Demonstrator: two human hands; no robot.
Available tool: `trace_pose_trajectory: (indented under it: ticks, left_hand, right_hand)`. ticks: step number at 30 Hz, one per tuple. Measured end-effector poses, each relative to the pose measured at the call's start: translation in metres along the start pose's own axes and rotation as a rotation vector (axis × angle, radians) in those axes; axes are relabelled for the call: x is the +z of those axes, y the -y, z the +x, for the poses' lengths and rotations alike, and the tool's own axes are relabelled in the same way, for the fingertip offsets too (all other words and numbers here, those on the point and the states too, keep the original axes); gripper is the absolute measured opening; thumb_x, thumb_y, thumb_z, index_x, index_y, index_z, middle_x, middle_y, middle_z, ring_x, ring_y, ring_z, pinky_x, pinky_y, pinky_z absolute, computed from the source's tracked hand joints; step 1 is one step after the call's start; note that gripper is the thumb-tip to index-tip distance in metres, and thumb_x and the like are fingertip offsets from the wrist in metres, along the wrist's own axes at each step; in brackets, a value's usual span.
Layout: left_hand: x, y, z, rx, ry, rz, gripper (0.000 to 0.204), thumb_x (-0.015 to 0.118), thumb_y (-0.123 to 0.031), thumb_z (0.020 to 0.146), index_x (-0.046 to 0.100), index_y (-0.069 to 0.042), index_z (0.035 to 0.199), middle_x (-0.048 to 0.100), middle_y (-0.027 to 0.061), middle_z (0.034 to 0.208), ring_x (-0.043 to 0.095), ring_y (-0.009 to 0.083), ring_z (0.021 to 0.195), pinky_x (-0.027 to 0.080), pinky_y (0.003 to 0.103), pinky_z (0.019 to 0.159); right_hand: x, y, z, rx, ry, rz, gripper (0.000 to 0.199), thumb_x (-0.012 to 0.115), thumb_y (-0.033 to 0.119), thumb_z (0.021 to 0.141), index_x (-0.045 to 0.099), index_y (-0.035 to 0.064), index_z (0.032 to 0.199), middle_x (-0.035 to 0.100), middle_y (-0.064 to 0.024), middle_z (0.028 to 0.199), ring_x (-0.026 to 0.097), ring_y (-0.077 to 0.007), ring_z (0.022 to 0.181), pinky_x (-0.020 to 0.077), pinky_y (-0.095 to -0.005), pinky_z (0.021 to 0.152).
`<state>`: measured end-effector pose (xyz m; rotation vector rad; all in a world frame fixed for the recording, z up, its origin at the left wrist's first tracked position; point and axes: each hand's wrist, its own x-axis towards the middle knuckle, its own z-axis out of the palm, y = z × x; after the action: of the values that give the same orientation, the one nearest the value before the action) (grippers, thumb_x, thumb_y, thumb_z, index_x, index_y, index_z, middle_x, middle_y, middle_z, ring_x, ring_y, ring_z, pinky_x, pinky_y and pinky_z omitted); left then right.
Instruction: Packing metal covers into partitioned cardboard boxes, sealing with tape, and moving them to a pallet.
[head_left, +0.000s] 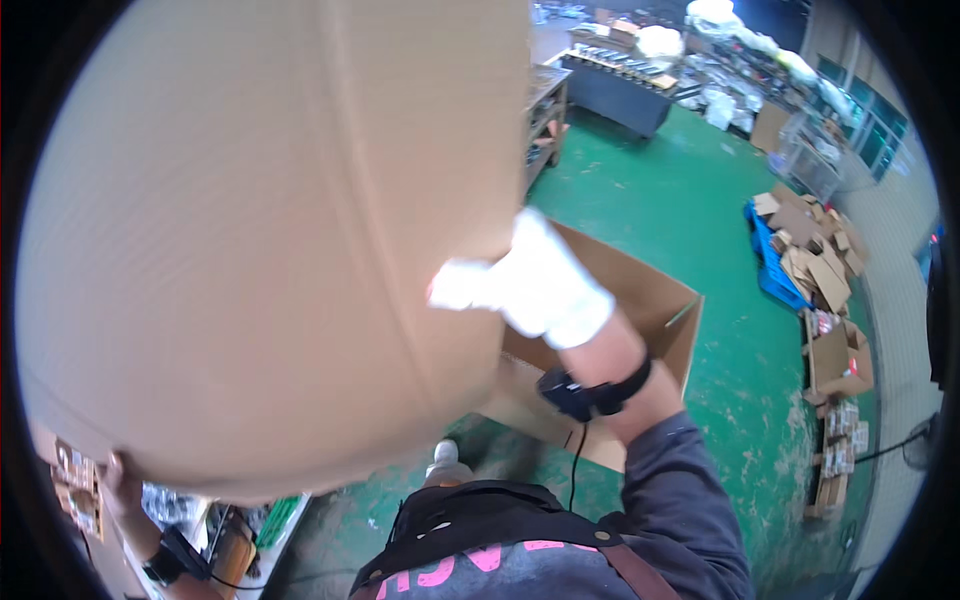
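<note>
A large brown cardboard sheet (250, 250), creased lengthwise, fills the left and middle of the head view close in front of me. My right hand (545, 285), in a white glove, grips its right edge, thumb on the near face and the other fingers partly hidden. At the lower left corner my left hand (122, 490) holds the sheet's bottom edge; most of its fingers are out of sight behind it. Beyond my right forearm an open cardboard box (640, 275) stands on the floor, partly covered by the sheet and my arm.
Cardboard scraps (815, 250) are heaped on a blue pallet (770, 265) at the right, with a smaller open box (840, 360) nearer. A dark workbench (615, 90) stands far off on the green floor (640, 185). Behind my left hand is a table (285, 535) with assorted items.
</note>
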<state>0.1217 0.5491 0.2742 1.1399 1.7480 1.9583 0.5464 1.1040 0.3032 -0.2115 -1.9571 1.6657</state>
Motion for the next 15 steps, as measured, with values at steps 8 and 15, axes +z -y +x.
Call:
trace_pose_trajectory:
  ticks: [8,15]
  left_hand:
    - [0.343,0.014,0.26,0.244,-0.269,-0.228,0.033,0.06,-0.018,0.094,0.058,0.005,0.119,0.062,0.0114,0.118,0.061,0.0201,0.103,0.048,0.034,0.091]
    - [0.532,0.042,0.213,-0.522,0.904,-0.757,0.05,0.053,-0.036,0.097,0.046,-0.002,0.133,0.054,0.0113,0.131,0.06,0.0294,0.112,0.041,0.042,0.102]
  right_hand:
    - [-0.058,0.189,-0.018,-0.516,-0.446,-1.116,0.029,0.054,0.008,0.092,0.064,0.001,0.118,0.07,-0.008,0.108,0.068,-0.0215,0.089,0.0383,-0.0342,0.103]
    - [-0.094,0.202,0.042,-0.264,-0.814,-1.784,0.031,0.059,0.018,0.09,0.065,0.004,0.117,0.066,-0.0182,0.112,0.065,-0.0308,0.101,0.044,-0.0363,0.095]
